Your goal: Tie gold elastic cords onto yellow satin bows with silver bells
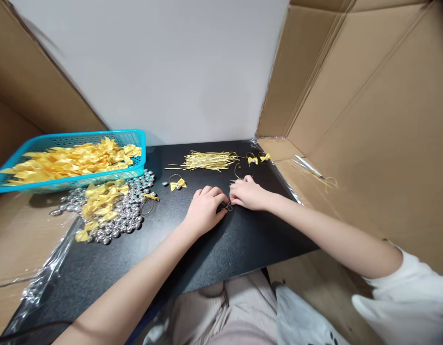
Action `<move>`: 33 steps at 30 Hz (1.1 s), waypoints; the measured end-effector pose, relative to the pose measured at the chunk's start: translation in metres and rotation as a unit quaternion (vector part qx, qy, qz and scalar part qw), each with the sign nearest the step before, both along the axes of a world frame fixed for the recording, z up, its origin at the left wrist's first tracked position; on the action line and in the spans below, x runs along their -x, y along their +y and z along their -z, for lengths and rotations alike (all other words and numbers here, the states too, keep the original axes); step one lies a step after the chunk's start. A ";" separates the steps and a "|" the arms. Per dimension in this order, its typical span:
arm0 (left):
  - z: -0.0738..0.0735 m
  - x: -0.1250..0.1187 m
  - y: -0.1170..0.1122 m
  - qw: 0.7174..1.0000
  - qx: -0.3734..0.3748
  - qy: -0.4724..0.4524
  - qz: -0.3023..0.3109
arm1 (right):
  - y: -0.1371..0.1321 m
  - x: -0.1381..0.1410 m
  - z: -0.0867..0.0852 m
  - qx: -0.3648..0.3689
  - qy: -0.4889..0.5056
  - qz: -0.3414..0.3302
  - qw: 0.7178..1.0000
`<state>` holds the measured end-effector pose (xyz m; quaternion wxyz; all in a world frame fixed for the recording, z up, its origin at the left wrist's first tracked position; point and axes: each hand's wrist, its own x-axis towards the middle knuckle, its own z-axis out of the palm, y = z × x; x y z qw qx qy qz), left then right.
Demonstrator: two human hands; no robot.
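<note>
My left hand (pixel 206 209) and my right hand (pixel 248 193) meet low over the black table, fingertips pinched close together. Between them shows a small loop of thin gold cord (pixel 228 207), and both hands grip it. A short, pale pointed piece sticks out by the right fingers; I cannot make out what it is. Left of my hands lies a yellow bow (pixel 178 184) with a silver bead and a cord loop. Another bow with a cord loop (pixel 148 207) rests beside the bead pile. Behind my hands is a bundle of gold cords (pixel 209 161).
A blue basket (pixel 140 167) of yellow bows stands at the left. Silver beads (pixel 133 223) lie in front of it, with loose yellow bows (pixel 99 203) on top. Two finished-looking bows (pixel 252 160) sit at the back right. A white pen-like tool (pixel 309 166) lies on cardboard; cardboard walls flank the table (pixel 192 268).
</note>
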<state>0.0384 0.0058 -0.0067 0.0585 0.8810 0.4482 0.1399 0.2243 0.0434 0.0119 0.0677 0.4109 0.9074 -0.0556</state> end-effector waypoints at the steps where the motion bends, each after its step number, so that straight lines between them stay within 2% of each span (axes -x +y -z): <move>1: 0.000 0.000 0.000 1.000 -0.001 0.000 0.005 | 0.000 0.001 0.000 -0.006 -0.010 -0.008 1.000; 6: 0.003 0.001 0.003 0.999 -0.001 -0.002 0.045 | -0.009 -0.003 0.004 -0.052 -0.060 -0.016 0.997; 9: 0.005 0.005 0.005 0.999 0.002 -0.015 0.044 | -0.015 -0.012 -0.005 -0.081 -0.092 -0.008 0.992; 14: 0.001 0.016 0.013 0.997 0.023 -0.070 0.031 | -0.017 -0.031 -0.043 -0.140 -0.133 -0.007 0.981; 19: -0.024 0.016 0.022 0.981 0.053 -0.184 -0.005 | -0.016 -0.037 -0.083 -0.216 -0.150 -0.013 0.965; 23: -0.049 -0.006 0.018 0.947 0.135 -0.291 0.023 | -0.021 -0.030 -0.100 -0.331 -0.153 -0.094 0.926; 25: -0.055 -0.017 0.014 0.926 0.193 -0.322 0.049 | -0.024 -0.025 -0.105 -0.382 -0.147 -0.148 0.900; 27: -0.057 -0.023 0.012 0.898 0.245 -0.360 0.064 | -0.025 -0.023 -0.110 -0.399 -0.134 -0.177 0.890; 29: -0.056 -0.023 0.009 0.867 0.284 -0.404 0.071 | -0.024 -0.026 -0.116 -0.384 -0.112 -0.181 0.898; 30: -0.055 -0.022 0.008 0.851 0.299 -0.426 0.072 | -0.023 -0.029 -0.119 -0.361 -0.087 -0.173 0.912; 32: -0.054 -0.019 0.005 0.819 0.322 -0.469 0.072 | -0.022 -0.035 -0.120 -0.283 0.022 -0.131 0.950; 33: -0.054 -0.018 0.003 0.804 0.329 -0.491 0.070 | -0.021 -0.037 -0.117 -0.229 0.113 -0.095 0.962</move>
